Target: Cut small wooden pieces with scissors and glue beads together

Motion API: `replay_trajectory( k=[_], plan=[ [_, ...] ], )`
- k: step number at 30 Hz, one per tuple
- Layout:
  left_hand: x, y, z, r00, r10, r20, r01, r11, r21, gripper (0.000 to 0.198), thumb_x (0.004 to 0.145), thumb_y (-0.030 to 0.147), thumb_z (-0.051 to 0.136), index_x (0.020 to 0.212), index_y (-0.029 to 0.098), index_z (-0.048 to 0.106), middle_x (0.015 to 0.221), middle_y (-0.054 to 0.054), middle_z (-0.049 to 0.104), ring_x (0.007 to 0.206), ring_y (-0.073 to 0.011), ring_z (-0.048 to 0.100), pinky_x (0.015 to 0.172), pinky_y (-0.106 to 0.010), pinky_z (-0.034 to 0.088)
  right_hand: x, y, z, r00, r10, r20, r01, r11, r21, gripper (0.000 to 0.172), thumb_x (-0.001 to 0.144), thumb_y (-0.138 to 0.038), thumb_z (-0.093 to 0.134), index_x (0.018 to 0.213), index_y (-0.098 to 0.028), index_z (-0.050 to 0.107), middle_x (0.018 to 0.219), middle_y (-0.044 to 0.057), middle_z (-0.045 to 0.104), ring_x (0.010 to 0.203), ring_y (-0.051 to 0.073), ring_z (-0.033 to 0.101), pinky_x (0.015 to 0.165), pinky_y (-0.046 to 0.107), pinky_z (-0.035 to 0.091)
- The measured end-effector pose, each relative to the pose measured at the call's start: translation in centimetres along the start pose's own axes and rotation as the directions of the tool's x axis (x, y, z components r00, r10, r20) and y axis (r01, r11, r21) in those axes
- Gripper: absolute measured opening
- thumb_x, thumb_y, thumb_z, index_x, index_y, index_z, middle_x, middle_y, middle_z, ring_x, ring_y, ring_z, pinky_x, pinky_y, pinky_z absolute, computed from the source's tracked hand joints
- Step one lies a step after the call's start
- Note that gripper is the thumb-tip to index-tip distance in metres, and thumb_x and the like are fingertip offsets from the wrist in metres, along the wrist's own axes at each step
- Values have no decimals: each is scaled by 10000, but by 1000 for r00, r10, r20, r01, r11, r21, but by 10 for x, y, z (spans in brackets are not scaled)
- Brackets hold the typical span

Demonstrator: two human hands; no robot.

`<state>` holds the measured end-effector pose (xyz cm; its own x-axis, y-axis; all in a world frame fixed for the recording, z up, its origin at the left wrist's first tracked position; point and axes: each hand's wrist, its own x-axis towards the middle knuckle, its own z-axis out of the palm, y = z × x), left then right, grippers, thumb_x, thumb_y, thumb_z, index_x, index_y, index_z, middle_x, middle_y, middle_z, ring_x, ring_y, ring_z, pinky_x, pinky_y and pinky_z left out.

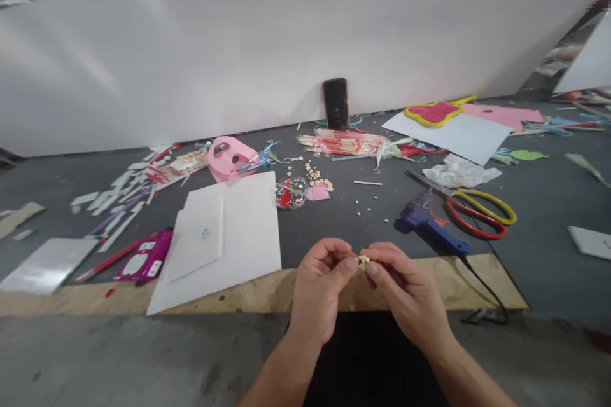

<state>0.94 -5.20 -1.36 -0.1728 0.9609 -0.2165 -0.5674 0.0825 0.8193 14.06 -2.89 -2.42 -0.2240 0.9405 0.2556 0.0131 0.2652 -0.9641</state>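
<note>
My left hand (319, 286) and my right hand (403, 286) meet above the table's front edge. Between their thumbs and fingertips they pinch a small cluster of cream beads (363, 259). Loose beads of the same colour (367, 210) lie scattered on the dark tabletop beyond my fingers. A blue hot glue gun (427, 219) rests ahead and to the right of my right hand, its black cord running over the edge. Neither hand touches the sheet of white paper (229, 248) to the left.
Red-and-yellow-handled scissors (477, 213) lie beyond the glue gun. A small dish of beads (291, 193), a pink foam mask (229, 159), craft sticks in plastic wrap (344, 143), and a phone (335, 103) stand farther back. A white wall rises behind the table.
</note>
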Motion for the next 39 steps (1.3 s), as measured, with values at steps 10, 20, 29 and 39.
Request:
replay_trajectory(
  k=[10,20,29,39],
  plan=[
    [0,-3,0,1000,9,8,-9,1000,7,161,700,158,746,827,176,648,712,30,623,686,-62,548,676,-170,440,-2,1,-1,998,-64,-17,62,994,-94,132,852,-250,590,952,-242,677,906,54,612,666,128,574,524,241,484],
    [0,-4,0,1000,1,-25,0,999,42,206,649,189,782,811,164,657,713,6,619,680,-81,546,662,-185,452,-1,-2,-1,985,-173,-12,167,965,-204,138,845,-210,586,944,-246,676,868,60,654,846,181,613,690,296,531],
    [-1,-5,-2,999,-24,25,24,1000,1,206,676,187,771,849,174,661,746,7,646,713,-78,572,688,-179,454,-4,3,-1,998,-63,-30,61,996,-63,140,854,-216,584,952,-259,673,902,48,629,813,167,614,625,274,519],
    [-2,-3,-3,995,-90,41,91,996,-19,231,694,187,761,895,175,648,785,2,663,740,-81,590,705,-182,457,-1,2,-1,982,-187,-25,176,955,-237,132,850,-216,578,939,-238,673,861,67,645,835,185,614,684,305,543]
  ],
)
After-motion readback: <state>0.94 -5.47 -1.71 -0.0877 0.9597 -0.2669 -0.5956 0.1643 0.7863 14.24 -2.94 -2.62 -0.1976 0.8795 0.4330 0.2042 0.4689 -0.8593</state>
